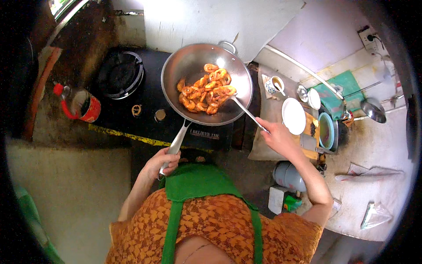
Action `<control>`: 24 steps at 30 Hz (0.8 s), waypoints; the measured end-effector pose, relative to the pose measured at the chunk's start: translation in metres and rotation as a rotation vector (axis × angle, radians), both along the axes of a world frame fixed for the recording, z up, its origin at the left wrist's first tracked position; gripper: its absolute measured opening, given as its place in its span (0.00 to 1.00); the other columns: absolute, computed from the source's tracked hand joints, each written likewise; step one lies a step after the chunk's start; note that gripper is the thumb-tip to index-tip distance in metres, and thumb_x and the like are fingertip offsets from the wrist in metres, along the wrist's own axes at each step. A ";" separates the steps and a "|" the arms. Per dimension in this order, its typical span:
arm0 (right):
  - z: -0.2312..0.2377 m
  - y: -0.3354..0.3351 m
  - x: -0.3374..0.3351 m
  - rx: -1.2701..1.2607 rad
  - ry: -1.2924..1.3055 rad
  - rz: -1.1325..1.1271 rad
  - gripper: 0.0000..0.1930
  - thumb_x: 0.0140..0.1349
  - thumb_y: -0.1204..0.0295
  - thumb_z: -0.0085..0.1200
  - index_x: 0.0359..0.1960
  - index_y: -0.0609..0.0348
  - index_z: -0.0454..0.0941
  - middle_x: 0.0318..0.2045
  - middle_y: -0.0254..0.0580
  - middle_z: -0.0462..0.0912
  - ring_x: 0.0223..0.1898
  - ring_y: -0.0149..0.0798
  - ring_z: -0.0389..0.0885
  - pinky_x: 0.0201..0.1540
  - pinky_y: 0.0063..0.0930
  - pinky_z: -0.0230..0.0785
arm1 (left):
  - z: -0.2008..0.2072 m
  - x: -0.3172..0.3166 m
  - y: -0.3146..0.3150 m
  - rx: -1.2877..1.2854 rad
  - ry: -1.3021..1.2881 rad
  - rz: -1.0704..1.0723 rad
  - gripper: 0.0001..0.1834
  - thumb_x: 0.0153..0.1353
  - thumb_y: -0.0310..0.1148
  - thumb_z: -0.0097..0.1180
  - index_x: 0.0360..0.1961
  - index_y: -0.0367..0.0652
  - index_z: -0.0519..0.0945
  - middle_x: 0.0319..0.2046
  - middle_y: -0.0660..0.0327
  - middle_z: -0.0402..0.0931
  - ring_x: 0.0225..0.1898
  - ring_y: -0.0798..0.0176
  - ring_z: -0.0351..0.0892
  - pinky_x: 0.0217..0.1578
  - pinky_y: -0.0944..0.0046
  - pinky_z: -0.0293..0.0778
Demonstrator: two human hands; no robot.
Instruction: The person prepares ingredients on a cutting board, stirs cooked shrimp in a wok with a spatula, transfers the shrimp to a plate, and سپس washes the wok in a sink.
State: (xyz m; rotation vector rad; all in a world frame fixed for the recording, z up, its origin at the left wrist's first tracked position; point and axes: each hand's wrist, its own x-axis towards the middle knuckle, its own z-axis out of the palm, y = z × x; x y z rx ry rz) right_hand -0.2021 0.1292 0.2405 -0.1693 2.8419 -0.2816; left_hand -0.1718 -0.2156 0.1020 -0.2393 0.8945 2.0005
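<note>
Lower centre: you wear a green apron [200,181], matching straps [172,231] — orange-brown leaf-patterned top [215,215], short sleeves [299,226]; thin necklace [192,253], bottom edge.

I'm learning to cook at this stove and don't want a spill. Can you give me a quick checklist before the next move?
1. Left hand on wok handle: ok, fingers wrapped round it.
2. Right hand on metal utensil: ok, gripping its handle.
3. Shrimp inside the wok: ok, none seen over the rim.
4. Large white plate to the wok's right: ok, in view.
5. Flame under the wok: cannot tell, hidden.
</note>
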 end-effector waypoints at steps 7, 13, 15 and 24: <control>-0.061 0.001 -0.064 -0.157 0.157 -0.057 0.22 0.51 0.70 0.47 0.52 0.49 0.69 0.32 0.56 0.77 0.32 0.52 0.77 0.36 0.37 0.68 | -0.005 0.000 0.000 0.008 -0.003 -0.012 0.09 0.52 0.29 0.54 0.32 0.41 0.67 0.12 0.69 0.61 0.07 0.74 0.58 0.07 0.74 0.51; -0.085 -0.023 -0.112 -0.458 0.281 -0.026 0.21 0.51 0.71 0.48 0.50 0.57 0.70 0.38 0.55 0.77 0.34 0.45 0.78 0.39 0.31 0.69 | -0.006 0.002 -0.001 -0.025 0.006 -0.001 0.09 0.53 0.30 0.53 0.32 0.41 0.67 0.12 0.68 0.61 0.07 0.74 0.58 0.07 0.74 0.51; -0.108 -0.034 -0.124 -0.654 0.276 -0.120 0.19 0.52 0.69 0.49 0.48 0.54 0.72 0.37 0.57 0.76 0.39 0.54 0.76 0.41 0.38 0.68 | -0.003 0.003 0.000 -0.027 -0.008 -0.005 0.09 0.53 0.30 0.53 0.32 0.40 0.67 0.12 0.68 0.61 0.07 0.74 0.57 0.07 0.73 0.51; -0.041 -0.041 -0.042 -0.664 -0.060 -0.066 0.20 0.54 0.71 0.48 0.51 0.57 0.69 0.28 0.46 0.75 0.28 0.32 0.74 0.32 0.26 0.66 | -0.005 0.002 0.000 -0.005 -0.007 0.023 0.10 0.52 0.29 0.54 0.32 0.39 0.67 0.12 0.68 0.61 0.07 0.74 0.57 0.07 0.74 0.51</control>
